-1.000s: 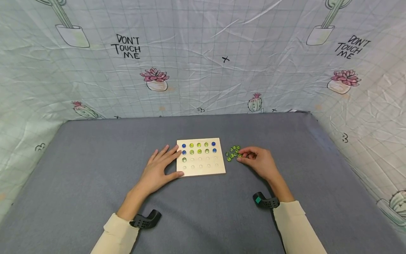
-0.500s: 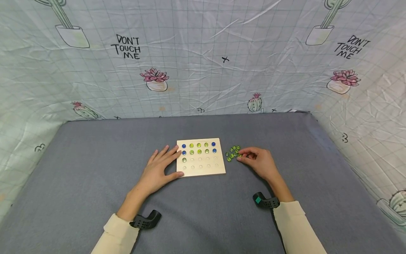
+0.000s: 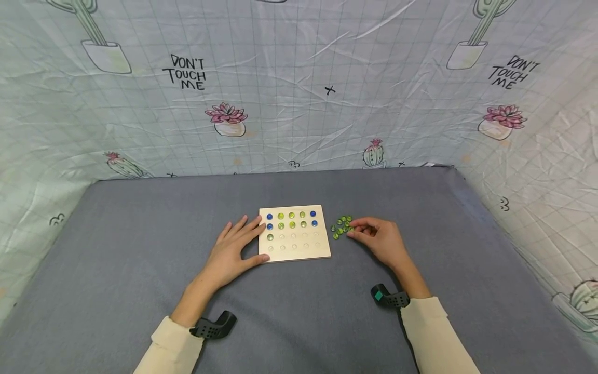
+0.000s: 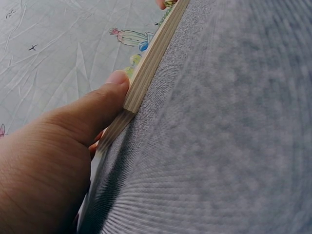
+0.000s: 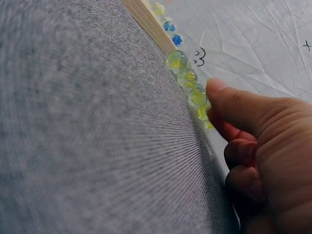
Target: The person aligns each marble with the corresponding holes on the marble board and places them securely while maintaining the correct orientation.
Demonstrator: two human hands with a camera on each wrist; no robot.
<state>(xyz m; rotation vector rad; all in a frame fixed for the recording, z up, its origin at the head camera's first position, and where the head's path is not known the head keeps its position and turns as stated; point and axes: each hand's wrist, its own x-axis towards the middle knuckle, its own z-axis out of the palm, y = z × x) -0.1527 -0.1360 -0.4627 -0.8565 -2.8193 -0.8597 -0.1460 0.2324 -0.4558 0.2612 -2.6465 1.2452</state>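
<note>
A pale wooden board (image 3: 299, 253) with rows of round hollows lies on the table. Glass marbles fill its two far rows, blue at the ends and yellow-green between; a single green marble (image 3: 270, 237) sits at the left of the third row. My left hand (image 3: 231, 257) rests with spread fingers on the board's left edge, thumb at the near corner. To the right of the board lies a loose cluster of green marbles (image 3: 339, 231). At the cluster's right side my right hand (image 3: 383, 239) pinches a green marble between thumb and forefinger, mostly hidden by the fingertips.
The grey cloth-covered table (image 3: 299, 322) extends around the board. A pale patterned curtain (image 3: 280, 104) hangs at its back and sides. Black bands sit on the left wrist (image 3: 215, 326) and right wrist (image 3: 390, 297).
The head view has shifted slightly. Both hands, the board and the marbles keep the same places relative to one another.
</note>
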